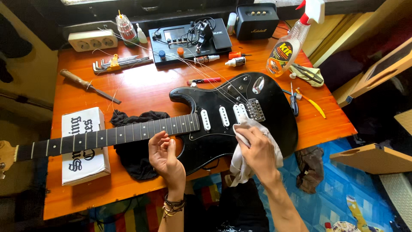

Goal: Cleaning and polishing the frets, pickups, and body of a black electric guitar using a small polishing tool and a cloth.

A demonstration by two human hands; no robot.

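A black electric guitar point(274, 107) with white pickups lies flat on the orange wooden table point(146, 86). Its dark neck point(107, 137) runs left over a white box point(81, 146) and a black cloth point(137, 159). My right hand point(257, 148) grips a pale grey cloth point(240, 165) and presses it on the guitar body just below the pickups and bridge. My left hand point(165, 157) hovers palm up, fingers curled and apart, at the lower end of the neck, holding nothing. Loose strings point(206, 73) trail from the bridge toward the back.
At the back stand a black effects unit point(189, 38), a small black speaker point(256, 20), a power strip point(92, 41) and a spray bottle point(287, 47). Hex keys point(120, 63), a wooden-handled file point(88, 85), small bottles, screwdrivers and cutters point(294, 101) lie around the guitar.
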